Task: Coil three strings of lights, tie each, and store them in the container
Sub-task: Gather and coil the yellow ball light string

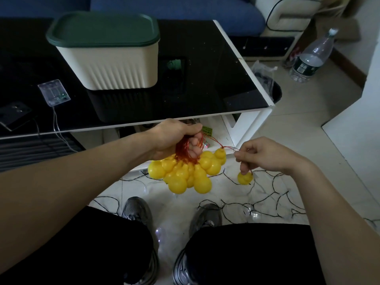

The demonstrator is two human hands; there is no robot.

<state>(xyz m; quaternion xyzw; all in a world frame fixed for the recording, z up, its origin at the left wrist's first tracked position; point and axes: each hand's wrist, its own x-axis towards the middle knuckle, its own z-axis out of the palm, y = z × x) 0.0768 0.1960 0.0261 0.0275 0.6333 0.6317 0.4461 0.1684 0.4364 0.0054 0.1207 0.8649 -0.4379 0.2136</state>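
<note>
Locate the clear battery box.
In the head view the clear battery box lies on the black table, far left, left of the cream container with its green lid.

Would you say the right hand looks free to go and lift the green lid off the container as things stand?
Probably not yet: the right hand pinches the red wire and a yellow bulb hangs from it. The green lid itself lies uncovered on the container.

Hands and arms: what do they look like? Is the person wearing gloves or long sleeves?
No gloves and no sleeves in view: the left hand and the right hand are bare, and so are both forearms. No watch, ring or bracelet shows.
</note>
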